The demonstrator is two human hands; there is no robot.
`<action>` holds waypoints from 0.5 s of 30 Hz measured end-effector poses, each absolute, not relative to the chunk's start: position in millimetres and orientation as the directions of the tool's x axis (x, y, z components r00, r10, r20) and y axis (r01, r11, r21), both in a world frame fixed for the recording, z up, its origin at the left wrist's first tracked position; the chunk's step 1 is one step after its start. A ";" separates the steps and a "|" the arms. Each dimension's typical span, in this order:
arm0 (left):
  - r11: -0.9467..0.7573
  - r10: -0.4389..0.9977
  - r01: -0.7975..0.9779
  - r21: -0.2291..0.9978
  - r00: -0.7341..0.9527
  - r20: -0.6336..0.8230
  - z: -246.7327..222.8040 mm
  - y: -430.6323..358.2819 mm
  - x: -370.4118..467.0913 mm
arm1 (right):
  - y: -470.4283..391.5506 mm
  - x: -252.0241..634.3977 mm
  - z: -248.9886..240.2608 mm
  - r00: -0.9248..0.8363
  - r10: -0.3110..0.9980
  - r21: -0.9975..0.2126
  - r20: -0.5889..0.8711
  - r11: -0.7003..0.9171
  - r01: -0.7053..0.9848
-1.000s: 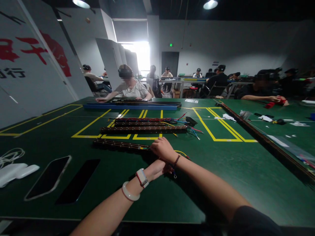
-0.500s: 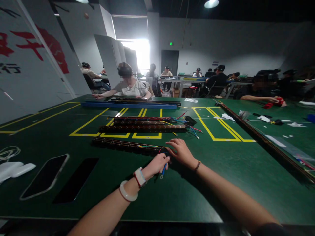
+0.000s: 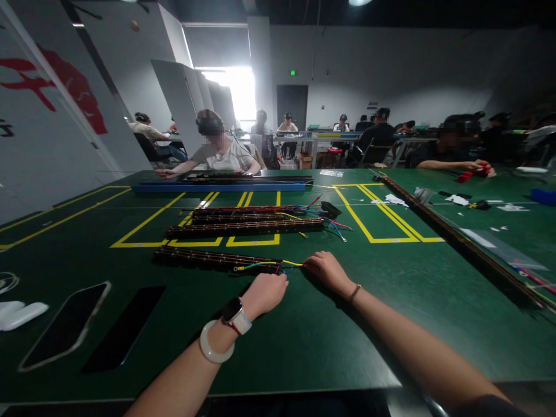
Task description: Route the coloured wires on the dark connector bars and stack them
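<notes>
A long black strip with copper-coloured lines and bright dots (image 3: 208,256) lies on the green table in front of me. Wires come out of its right end. My left hand (image 3: 264,294) is closed at that end, where short red and blue wires (image 3: 281,269) run in under the fingers; its fingertips are partly hidden. To the right, my right hand (image 3: 329,273) pinches the end of a yellow wire (image 3: 293,264) stretched level from the strip. A yellow-green wire (image 3: 260,264) with a ring terminal lies along the strip, behind my left hand.
Several similar strips (image 3: 247,227) with loose wire ends lie beyond, across yellow tape outlines. A longer strip (image 3: 452,231) slants along the right. Two phones (image 3: 124,330) lie at left. Plastic bags and scraps (image 3: 395,199) are at right. A blue rail (image 3: 217,187) and a seated person (image 3: 221,150) are opposite.
My hands have moved apart, the right one now drawing the yellow wire out straight. My left hand has turned knuckles-up, and the blue wire end below it no longer shows. The view has shifted slightly.
</notes>
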State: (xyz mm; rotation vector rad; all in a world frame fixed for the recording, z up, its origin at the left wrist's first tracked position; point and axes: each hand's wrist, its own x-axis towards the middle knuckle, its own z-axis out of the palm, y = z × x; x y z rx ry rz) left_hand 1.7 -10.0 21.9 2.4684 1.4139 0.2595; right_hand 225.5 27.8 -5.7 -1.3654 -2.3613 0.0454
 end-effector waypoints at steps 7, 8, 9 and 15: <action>-0.410 0.906 0.846 0.340 0.421 0.046 31.1 -10.3 -0.2 | 26.6 226.0 -8.4 -0.419 0.845 -0.247 0.333 0.507 0.826; -0.383 0.921 0.872 0.304 0.385 0.055 33.2 -9.6 -0.8 | 26.5 226.4 -9.1 -0.421 0.844 -0.249 0.333 0.509 0.824; -0.348 0.937 0.896 0.275 0.343 0.069 35.2 -8.9 -1.5 | 26.5 226.6 -9.6 -0.424 0.842 -0.250 0.333 0.513 0.821; -0.196 0.974 0.964 0.179 0.171 0.146 42.6 -6.4 -4.1 | 26.1 226.7 -9.0 -0.431 0.837 -0.258 0.337 0.522 0.813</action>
